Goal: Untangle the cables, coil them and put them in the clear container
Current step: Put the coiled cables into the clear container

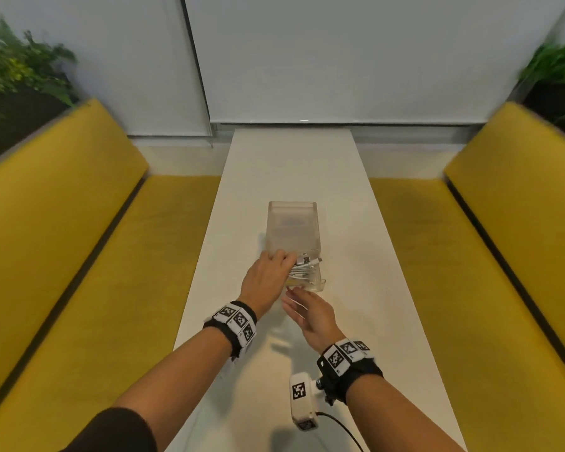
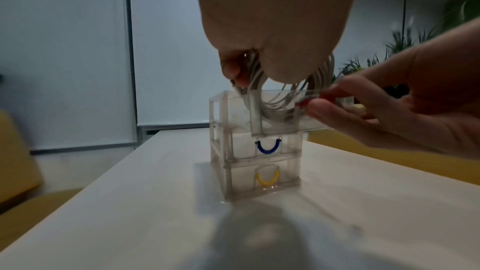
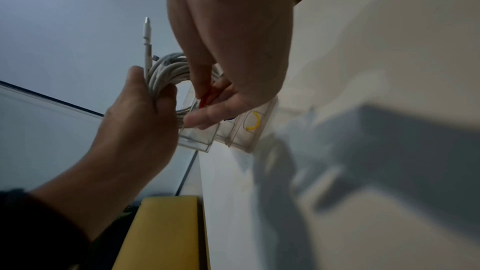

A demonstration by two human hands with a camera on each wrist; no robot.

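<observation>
A clear container (image 1: 292,223) of three stacked drawers stands mid-table. Its top drawer (image 2: 275,126) is pulled out toward me. My left hand (image 1: 271,269) grips a coil of white cables (image 1: 304,270) and holds it partly inside that drawer, fingers curled round the strands (image 3: 166,69). One connector (image 3: 146,28) sticks up out of the coil. My right hand (image 1: 307,311) is at the drawer's front and pinches its red handle (image 3: 207,95) between thumb and fingers (image 2: 319,104). The lower drawers are pushed in, with a blue handle (image 2: 267,148) and a yellow handle (image 2: 267,179).
The long white table (image 1: 291,164) runs away from me between two yellow benches (image 1: 79,223) (image 1: 486,239). Plants (image 1: 20,70) stand behind the bench backs. White blinds cover the far wall.
</observation>
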